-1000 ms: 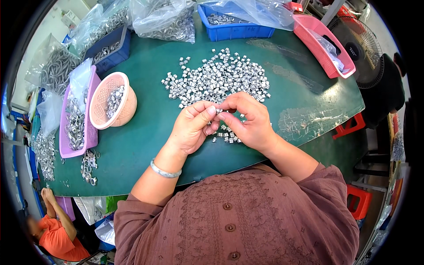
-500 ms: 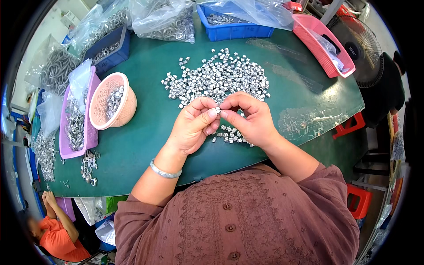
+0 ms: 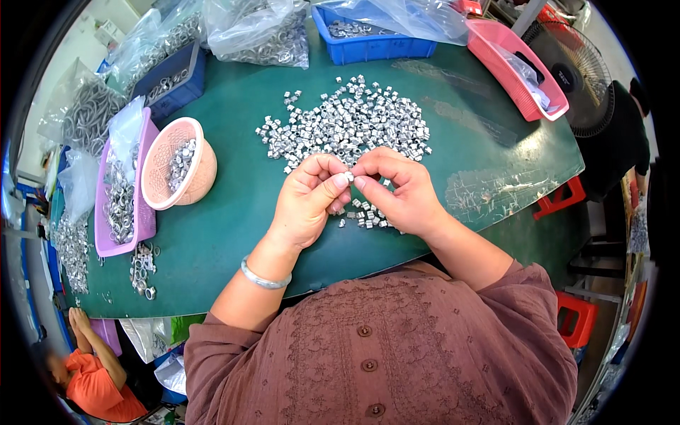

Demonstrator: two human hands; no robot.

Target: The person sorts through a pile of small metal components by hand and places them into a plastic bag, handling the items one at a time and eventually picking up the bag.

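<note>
Between the fingertips of both hands is a small silvery metal piece (image 3: pixel 348 176), pinched from either side. My left hand (image 3: pixel 309 202), with a pale bangle (image 3: pixel 265 275) on its wrist, holds it with thumb and forefinger. From the other side, my right hand (image 3: pixel 401 191) grips it with its own thumb and forefinger. Just beyond the hands lies a wide pile of similar small metal pieces (image 3: pixel 354 120). A smaller scatter of pieces (image 3: pixel 368 214) sits below the fingers, partly hidden by my right hand.
A peach basket (image 3: pixel 201 173) and a purple basket (image 3: pixel 146 212), both with metal parts, stand at the left. Blue trays (image 3: pixel 382 49) and clear bags of rings (image 3: pixel 262 42) line the far edge. A pink basket (image 3: pixel 520 92) and fan (image 3: pixel 567 74) are at right. A person in orange (image 3: pixel 99 386) sits lower left.
The small metal piece has turned slightly between my fingertips. Both hands stay in nearly the same place, and the view has shifted a little.
</note>
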